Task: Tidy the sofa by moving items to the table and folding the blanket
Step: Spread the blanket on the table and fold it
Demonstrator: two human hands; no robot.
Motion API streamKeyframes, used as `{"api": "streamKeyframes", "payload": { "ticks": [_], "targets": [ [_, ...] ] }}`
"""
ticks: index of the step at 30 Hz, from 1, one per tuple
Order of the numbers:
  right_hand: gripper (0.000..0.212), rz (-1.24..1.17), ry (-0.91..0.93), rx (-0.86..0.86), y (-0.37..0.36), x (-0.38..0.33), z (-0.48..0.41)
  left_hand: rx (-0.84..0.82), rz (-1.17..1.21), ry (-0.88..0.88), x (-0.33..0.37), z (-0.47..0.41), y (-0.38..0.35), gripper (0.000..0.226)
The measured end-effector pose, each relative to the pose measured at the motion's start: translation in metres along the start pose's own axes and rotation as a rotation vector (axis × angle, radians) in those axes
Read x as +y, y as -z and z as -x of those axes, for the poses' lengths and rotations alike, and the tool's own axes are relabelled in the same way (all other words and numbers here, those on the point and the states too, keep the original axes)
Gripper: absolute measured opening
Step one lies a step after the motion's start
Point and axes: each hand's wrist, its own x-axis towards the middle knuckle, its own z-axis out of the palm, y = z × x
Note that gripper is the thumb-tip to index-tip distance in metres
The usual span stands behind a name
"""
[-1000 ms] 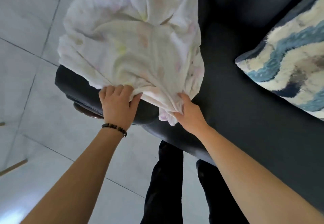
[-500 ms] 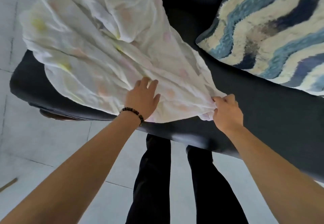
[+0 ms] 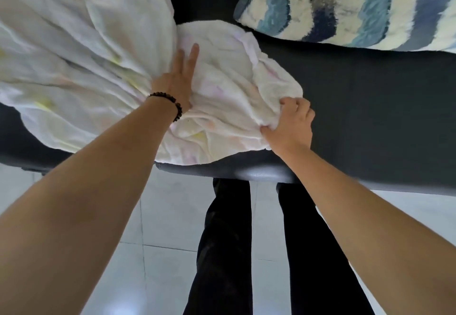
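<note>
A crumpled white blanket (image 3: 86,63) with faint pink and yellow marks lies spread over the black sofa (image 3: 370,107), from the left edge to the middle of the seat. My left hand (image 3: 179,77), a dark bead bracelet on its wrist, lies flat on the blanket with straight fingers pointing away from me. My right hand (image 3: 290,123) grips a bunched corner of the blanket at its right end, fingers curled into the cloth, close to the seat's front edge.
A shaggy cushion (image 3: 350,6) with blue, white and grey waves rests on the sofa at the upper right. The bare seat stretches to the right of the blanket. My legs in black trousers (image 3: 227,245) stand on the pale tiled floor (image 3: 167,216) against the sofa's front.
My right hand has pulled the blanket's end further right along the seat. My left hand has slid forward and flattened on the cloth. The view has shifted right and closer to the cushion.
</note>
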Motion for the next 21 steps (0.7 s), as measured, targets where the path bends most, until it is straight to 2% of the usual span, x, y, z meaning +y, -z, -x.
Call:
{"api": "streamKeyframes", "payload": {
  "ticks": [3, 4, 5, 6, 7, 8, 9, 11, 13, 16, 19, 21],
  "targets": [
    [0.1, 0.005, -0.002, -0.108, 0.013, 0.014, -0.003, -0.152, 0.007, 0.024, 0.012, 0.013, -0.012, 0.125],
    [0.1, 0.017, -0.031, -0.149, 0.019, 0.021, -0.002, -0.185, 0.018, 0.035, 0.016, 0.017, -0.015, 0.117],
    [0.089, 0.05, -0.046, -0.172, 0.024, 0.029, -0.002, -0.195, 0.026, 0.04, 0.02, 0.022, -0.015, 0.106],
    [0.065, 0.08, -0.048, -0.174, 0.033, 0.038, -0.002, -0.175, 0.025, 0.033, 0.027, 0.027, -0.014, 0.088],
    [0.038, 0.104, -0.054, -0.17, 0.041, 0.048, -0.001, -0.129, 0.019, 0.013, 0.035, 0.034, -0.011, 0.067],
    [0.022, 0.113, -0.063, -0.159, 0.052, 0.059, 0.001, -0.071, 0.023, -0.017, 0.046, 0.042, -0.005, 0.051],
    [0.019, 0.11, -0.072, -0.138, 0.063, 0.07, 0.002, -0.021, 0.052, -0.044, 0.058, 0.049, 0.0, 0.044],
    [0.017, 0.058, -0.089, -0.075, 0.09, 0.092, 0.003, 0.034, 0.163, -0.103, 0.08, 0.066, 0.017, 0.044],
    [0.025, -0.007, -0.101, 0.0, 0.124, 0.11, 0.007, 0.087, 0.271, -0.163, 0.101, 0.083, 0.041, 0.044],
    [0.043, -0.167, -0.066, 0.132, 0.184, 0.123, 0.024, 0.286, 0.466, -0.18, 0.128, 0.116, 0.1, 0.037],
    [0.05, -0.519, 0.005, 0.162, 0.253, 0.115, 0.057, 0.543, 0.663, -0.188, 0.151, 0.162, 0.18, 0.018],
    [0.048, -0.794, 0.036, 0.099, 0.296, 0.099, 0.093, 0.687, 0.735, -0.239, 0.157, 0.194, 0.237, 0.019]
  ]
}}
